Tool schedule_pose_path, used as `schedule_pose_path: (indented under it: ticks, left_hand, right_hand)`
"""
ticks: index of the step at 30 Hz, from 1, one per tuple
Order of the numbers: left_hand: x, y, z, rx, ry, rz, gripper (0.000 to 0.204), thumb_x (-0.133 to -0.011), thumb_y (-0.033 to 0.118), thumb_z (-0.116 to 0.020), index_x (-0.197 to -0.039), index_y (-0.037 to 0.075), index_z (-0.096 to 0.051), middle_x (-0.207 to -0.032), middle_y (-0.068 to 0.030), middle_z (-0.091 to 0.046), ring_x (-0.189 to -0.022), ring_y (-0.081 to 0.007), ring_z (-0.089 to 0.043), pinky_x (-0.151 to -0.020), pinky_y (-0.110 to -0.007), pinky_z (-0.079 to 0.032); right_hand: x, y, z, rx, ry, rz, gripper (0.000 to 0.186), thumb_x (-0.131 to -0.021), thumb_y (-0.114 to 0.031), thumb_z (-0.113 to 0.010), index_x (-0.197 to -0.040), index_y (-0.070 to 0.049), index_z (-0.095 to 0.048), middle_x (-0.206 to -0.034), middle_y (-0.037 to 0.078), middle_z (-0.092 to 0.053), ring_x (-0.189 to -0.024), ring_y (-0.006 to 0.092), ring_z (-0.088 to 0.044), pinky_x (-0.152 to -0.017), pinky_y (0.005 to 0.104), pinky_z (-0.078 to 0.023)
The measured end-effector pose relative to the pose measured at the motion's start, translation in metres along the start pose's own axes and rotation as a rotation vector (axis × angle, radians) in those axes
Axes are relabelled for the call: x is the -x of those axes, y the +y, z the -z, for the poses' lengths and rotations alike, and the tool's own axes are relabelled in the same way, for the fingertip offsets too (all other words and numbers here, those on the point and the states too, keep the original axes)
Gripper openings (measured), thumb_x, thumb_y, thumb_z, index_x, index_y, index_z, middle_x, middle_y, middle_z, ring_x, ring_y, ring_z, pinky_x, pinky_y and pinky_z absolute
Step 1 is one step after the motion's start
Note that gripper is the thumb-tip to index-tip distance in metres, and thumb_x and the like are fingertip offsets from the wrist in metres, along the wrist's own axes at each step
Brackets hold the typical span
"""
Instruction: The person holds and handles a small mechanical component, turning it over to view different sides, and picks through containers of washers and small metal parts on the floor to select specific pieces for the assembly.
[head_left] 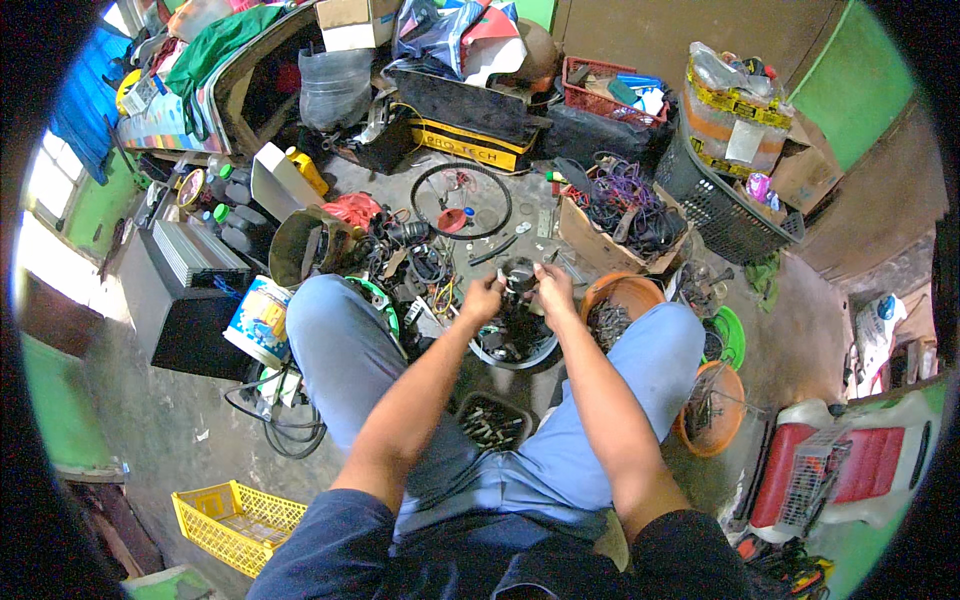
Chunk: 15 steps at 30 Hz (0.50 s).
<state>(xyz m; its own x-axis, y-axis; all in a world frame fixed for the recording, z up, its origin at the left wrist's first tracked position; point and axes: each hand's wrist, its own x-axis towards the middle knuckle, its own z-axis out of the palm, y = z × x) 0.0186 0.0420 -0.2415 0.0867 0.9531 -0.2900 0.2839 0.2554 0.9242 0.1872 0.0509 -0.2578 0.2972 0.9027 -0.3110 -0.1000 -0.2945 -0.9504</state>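
Between my knees, my left hand (485,298) and my right hand (553,292) are closed on opposite sides of a small dark round part (519,272). Its exact kind is too small to make out. Directly below it stands a light-rimmed basin (530,362) with dark parts in it. Closer to me, a dark tray (464,408) contains many small metal pieces. An orange basin (635,285) of small metal parts is beside my right knee. Farther right, metal pieces stand in a smaller orange container (738,385).
Tangled wires fill a cardboard box (590,235) at the right. Ahead lies a black ring (507,205). Loose cables (428,265) and a white-blue bucket (262,312) are at my left, above a yellow crate (215,515). A dark basket (715,190) stands far right.
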Motion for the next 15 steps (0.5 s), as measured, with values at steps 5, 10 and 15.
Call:
schedule_pose_path:
  ticks: [5,10,15]
  left_hand:
    - [0.043,-0.028,-0.031,-0.273,0.132,0.052,0.034,-0.091,0.019,-0.059,-0.123,0.009,-0.064,-0.104,-0.0273,-0.067,-0.103,-0.0449,-0.063,-0.090,-0.049,-0.049]
    - [0.032,-0.043,-0.044,-0.410,0.116,0.046,0.040,-0.090,0.025,-0.062,-0.127,0.008,-0.062,-0.112,-0.0252,-0.066,-0.110,-0.0411,-0.061,-0.101,-0.048,-0.043]
    - [0.044,-0.011,-0.044,-0.503,0.013,0.211,0.048,-0.087,0.028,-0.065,-0.134,0.019,-0.058,-0.131,-0.0214,-0.058,-0.128,-0.0406,-0.047,-0.106,-0.057,-0.036]
  right_hand:
    - [0.042,0.040,-0.013,-0.172,0.283,-0.269,0.025,-0.097,-0.016,-0.061,-0.116,-0.002,-0.053,-0.104,0.011,-0.060,-0.085,0.0242,-0.065,-0.062,0.0398,-0.060]
    - [0.028,0.081,0.001,0.069,0.403,-0.153,0.040,-0.090,-0.017,-0.070,-0.121,-0.001,-0.050,-0.114,0.017,-0.060,-0.092,0.0288,-0.065,-0.070,0.0435,-0.059]
    - [0.032,0.097,0.023,0.425,0.312,-0.116,0.041,-0.084,-0.016,-0.074,-0.119,-0.001,-0.057,-0.121,0.022,-0.059,-0.099,0.0344,-0.063,-0.086,0.0449,-0.050]
